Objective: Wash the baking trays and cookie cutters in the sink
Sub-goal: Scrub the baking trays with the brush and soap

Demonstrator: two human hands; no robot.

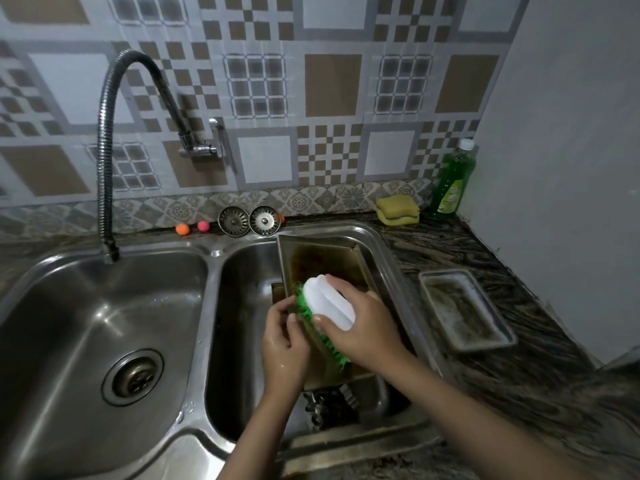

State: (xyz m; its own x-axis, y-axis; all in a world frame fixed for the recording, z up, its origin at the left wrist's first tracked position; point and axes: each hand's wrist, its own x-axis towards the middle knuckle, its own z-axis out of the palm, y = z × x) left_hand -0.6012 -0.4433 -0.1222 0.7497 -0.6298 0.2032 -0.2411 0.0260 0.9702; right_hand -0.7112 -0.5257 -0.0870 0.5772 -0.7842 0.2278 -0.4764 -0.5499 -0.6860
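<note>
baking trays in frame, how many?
2, maybe more hidden. One tray is propped in the right basin, under the brush; another tray sits on the counter, right of the sink.

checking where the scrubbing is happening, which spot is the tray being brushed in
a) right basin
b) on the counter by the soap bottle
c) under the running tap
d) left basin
a: the baking tray leans in the right basin of the sink, where the right hand holds the scrub brush against it and the left hand grips the tray's edge.

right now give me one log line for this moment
step: scrubbing | right hand: grips brush | left hand: holds tray edge | tray: tilted in right basin | second tray: on counter
</note>
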